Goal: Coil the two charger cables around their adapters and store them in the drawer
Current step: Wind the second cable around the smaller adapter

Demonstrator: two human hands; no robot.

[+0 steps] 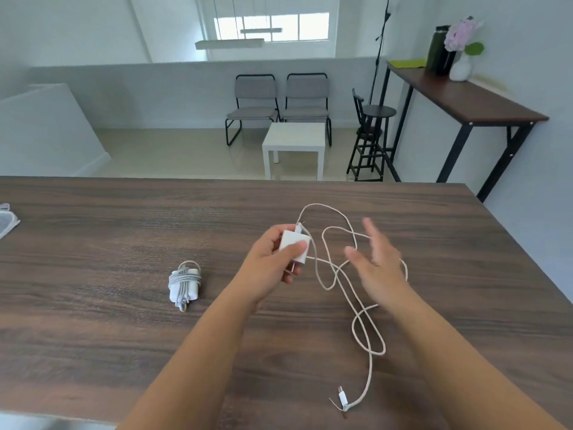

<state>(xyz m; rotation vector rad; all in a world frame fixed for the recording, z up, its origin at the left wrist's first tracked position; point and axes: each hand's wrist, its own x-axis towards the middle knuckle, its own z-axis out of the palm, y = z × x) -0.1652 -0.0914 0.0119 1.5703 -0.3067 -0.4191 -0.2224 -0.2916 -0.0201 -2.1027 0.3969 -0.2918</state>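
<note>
My left hand (273, 259) grips a white adapter (294, 246) just above the dark wooden table (108, 218). Its white cable (366, 321) runs from the adapter's top in loose loops across the table to a plug end (342, 398) near the front edge. My right hand (375, 259) hovers open over the loops, fingers spread and blurred, holding nothing. A second white adapter (184, 285) lies to the left with its cable wound around it. No drawer is in view.
A grey-white item (7, 220) lies at the table's left edge. Beyond the table stand a white side table (294, 144), two grey chairs (279, 103), a black stool (370, 138) and a tall console table (465, 100) with a vase.
</note>
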